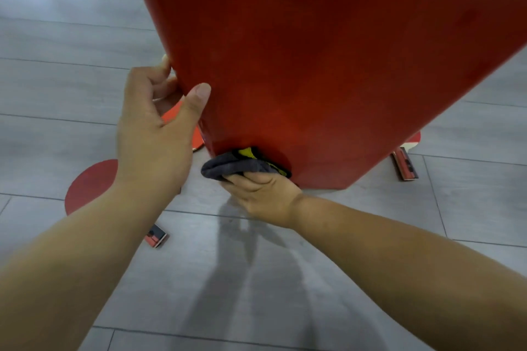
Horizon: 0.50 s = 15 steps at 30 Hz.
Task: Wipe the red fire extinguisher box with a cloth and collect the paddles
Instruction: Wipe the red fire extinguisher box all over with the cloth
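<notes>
Your left hand (154, 134) grips the red box (328, 65) by its edge at ten o'clock, thumb on the face, fingers curled behind. Your right hand (265, 194) clutches the bunched cloth (236, 165) against the box's lowest part, near centre. Keep that brace firm and wipe in overlapping strokes. One paddle (91, 185) lies on the floor (256, 279) at eight o'clock, a second paddle (406, 162) at three

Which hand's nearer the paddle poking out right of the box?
Right. The right hand presses the cloth left of that paddle; the left hand grips the box farther left.
</notes>
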Each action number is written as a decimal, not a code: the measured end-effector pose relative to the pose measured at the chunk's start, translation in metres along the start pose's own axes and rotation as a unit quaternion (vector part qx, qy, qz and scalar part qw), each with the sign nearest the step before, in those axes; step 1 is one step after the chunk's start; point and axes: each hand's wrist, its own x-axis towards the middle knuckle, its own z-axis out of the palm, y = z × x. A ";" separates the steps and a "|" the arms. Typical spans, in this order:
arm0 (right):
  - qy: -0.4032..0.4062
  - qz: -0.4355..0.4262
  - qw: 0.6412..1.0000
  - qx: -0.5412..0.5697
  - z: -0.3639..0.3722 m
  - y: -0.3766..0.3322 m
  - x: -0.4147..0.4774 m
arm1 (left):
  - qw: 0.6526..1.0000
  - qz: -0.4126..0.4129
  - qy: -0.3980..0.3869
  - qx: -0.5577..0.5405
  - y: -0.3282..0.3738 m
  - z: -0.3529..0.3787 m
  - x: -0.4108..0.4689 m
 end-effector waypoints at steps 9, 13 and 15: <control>0.095 0.112 0.986 0.080 0.008 0.028 -0.090 | 0.997 -0.066 0.008 0.036 -0.026 0.013 -0.017; 0.162 0.219 0.960 0.066 -0.001 0.035 -0.121 | 0.997 -0.064 0.029 0.030 -0.028 0.023 -0.020; 0.178 0.291 0.938 0.055 -0.003 0.033 -0.132 | 0.997 -0.059 0.042 0.028 -0.031 0.027 -0.020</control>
